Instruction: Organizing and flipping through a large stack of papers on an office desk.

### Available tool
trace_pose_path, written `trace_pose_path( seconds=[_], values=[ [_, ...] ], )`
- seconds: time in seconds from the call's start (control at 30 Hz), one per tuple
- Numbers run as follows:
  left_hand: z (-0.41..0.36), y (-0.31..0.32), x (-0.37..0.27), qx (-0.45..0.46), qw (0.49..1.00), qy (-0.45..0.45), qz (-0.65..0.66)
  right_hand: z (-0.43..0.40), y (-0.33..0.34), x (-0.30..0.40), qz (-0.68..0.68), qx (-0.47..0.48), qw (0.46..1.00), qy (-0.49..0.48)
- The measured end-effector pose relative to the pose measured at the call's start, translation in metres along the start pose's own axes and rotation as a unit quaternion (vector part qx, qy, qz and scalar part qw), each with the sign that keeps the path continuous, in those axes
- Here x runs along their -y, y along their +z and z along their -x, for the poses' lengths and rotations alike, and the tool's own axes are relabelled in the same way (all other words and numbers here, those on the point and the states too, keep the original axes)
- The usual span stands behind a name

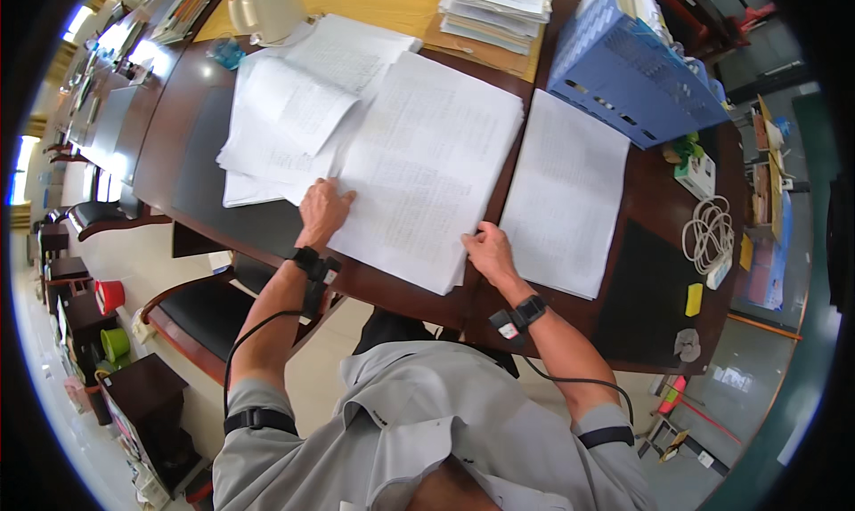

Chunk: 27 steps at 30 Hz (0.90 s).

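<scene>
In the head view, a large stack of printed sheets [427,170] lies on the dark wooden desk in front of me. My left hand [324,207] rests at its left edge, fingers on the paper beside the neighbouring sheets. At the stack's lower right edge is my right hand [489,247], its thumb and forefinger at the paper's rim; whether they pinch a sheet I cannot tell. Overlapping loose printed sheets [287,124] lie to the left, one curled over. Another pile of printed sheets [568,190] is on the right, below a blue plastic file holder.
The blue file holder [628,70] leans at the back right. A paper stack [494,10] and a cream kettle [267,10] stand at the back. On the right lie a coiled white cable [708,234] and a yellow sponge-like block [694,300]. A chair [207,311] is at the lower left.
</scene>
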<state>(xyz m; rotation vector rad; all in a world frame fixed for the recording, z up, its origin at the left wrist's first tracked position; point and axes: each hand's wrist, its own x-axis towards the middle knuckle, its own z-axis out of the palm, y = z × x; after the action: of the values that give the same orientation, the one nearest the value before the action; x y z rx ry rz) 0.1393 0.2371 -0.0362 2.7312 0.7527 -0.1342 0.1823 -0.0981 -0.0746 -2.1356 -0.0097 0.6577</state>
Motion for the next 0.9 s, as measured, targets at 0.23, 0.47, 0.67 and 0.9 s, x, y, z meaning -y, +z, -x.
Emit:
trace_pose_path(
  seconds=[0.23, 0.47, 0.67, 0.9],
  values=[
    [0.006, -0.011, 0.006, 0.018, 0.999, 0.022, 0.036, 0.002, -0.001, 0.009, 0.051, -0.009, 0.999, 0.017],
    [0.001, -0.012, 0.010, 0.039, 0.998, 0.028, 0.040, 0.008, -0.005, 0.026, 0.102, -0.004, 0.995, 0.008],
    [-0.009, 0.003, 0.003, 0.001, 0.995, 0.094, 0.023, 0.009, -0.005, 0.032, 0.138, -0.031, 0.990, -0.019],
    [-0.027, -0.006, -0.004, 0.034, 0.999, 0.027, 0.016, 0.011, 0.003, 0.038, 0.184, -0.034, 0.982, -0.037]
  ],
)
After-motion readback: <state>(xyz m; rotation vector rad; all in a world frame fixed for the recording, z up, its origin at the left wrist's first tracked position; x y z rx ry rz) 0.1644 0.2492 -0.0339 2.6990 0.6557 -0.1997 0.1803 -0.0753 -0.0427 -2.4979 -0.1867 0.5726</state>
